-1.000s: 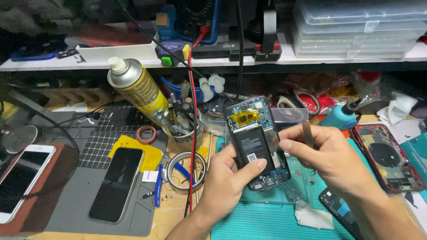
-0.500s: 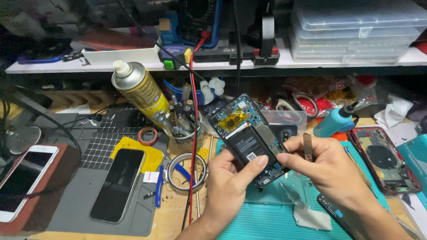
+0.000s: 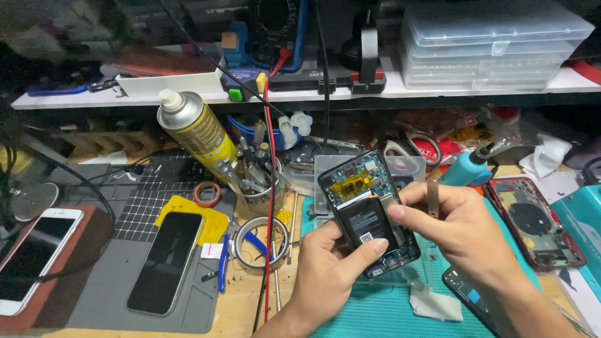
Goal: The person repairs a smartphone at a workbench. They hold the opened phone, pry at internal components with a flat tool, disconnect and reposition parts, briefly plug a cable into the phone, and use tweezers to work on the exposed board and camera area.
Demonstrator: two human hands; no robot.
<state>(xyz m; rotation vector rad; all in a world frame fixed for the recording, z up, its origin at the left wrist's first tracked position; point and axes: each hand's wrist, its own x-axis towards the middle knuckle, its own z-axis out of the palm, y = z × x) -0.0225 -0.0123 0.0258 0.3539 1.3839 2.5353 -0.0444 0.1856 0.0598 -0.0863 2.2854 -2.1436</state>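
My left hand [image 3: 328, 272] holds an opened phone [image 3: 368, 213] from below, thumb on its black battery. The phone's inner side faces up, with a blue circuit board and a yellow strip near the top. My right hand [image 3: 460, 228] grips a thin metal tweezer [image 3: 432, 199] and rests its fingertips on the phone's right edge. Both hands hover over a teal work mat [image 3: 375, 313].
A yellow spray can [image 3: 197, 131] leans on a tool cup [image 3: 253, 188]. A dark phone [image 3: 166, 260] and a white phone [image 3: 34, 253] lie at left. A red opened phone [image 3: 535, 222] lies right. A red wire [image 3: 269, 188] hangs down the middle. Tape rolls [image 3: 260, 241] sit nearby.
Both hands have tilted the opened phone so its top leans left and brought it slightly lower. My right hand's fingertips have shifted onto the phone's right edge.
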